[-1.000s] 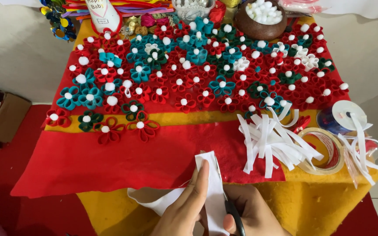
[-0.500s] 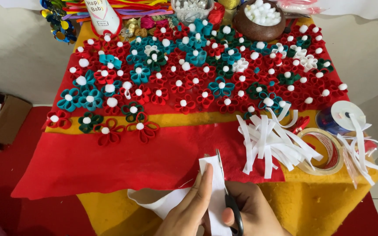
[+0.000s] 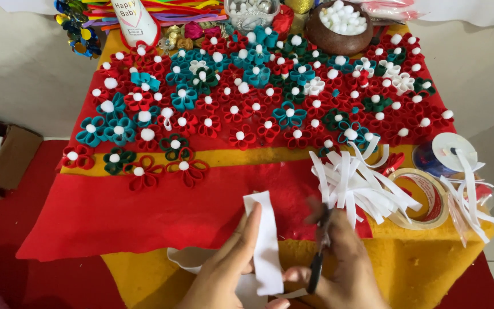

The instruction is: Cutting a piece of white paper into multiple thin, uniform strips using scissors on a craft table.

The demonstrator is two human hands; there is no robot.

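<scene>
Low table (image 3: 430, 257) draped in yellow felt, overlaid with a red felt sheet (image 3: 144, 212), set on red flooring against a pale wall. Crowded across the red sheet: rows of looped felt flowers (image 3: 241, 103) in red, teal, dark green and white, each capped with a white pompom. At the far edge, a brown bowl (image 3: 344, 28) heaped with white pompoms, beside a clear container of silvery beads (image 3: 251, 10). To the right, a loose pile of cut white strips (image 3: 361, 183), just beside a roll of clear tape (image 3: 424, 197) and a blue spool (image 3: 438, 157) trailing white ribbon. Cardboard box (image 3: 7, 160) on the floor at left.

Near the bottom edge, left hand (image 3: 230, 274) pinching a white felt strip (image 3: 265, 240) between thumb and fingers, strip held upright and slightly tilted over the table's front edge. Right hand (image 3: 347, 269) closed around black-handled scissors (image 3: 320, 252), blades pointing up and away, just beside the strip's right edge; blurred, so possibly touching it, hard to say. Blades apparently near shut. More white felt (image 3: 187, 257) hanging below the left hand.
</scene>
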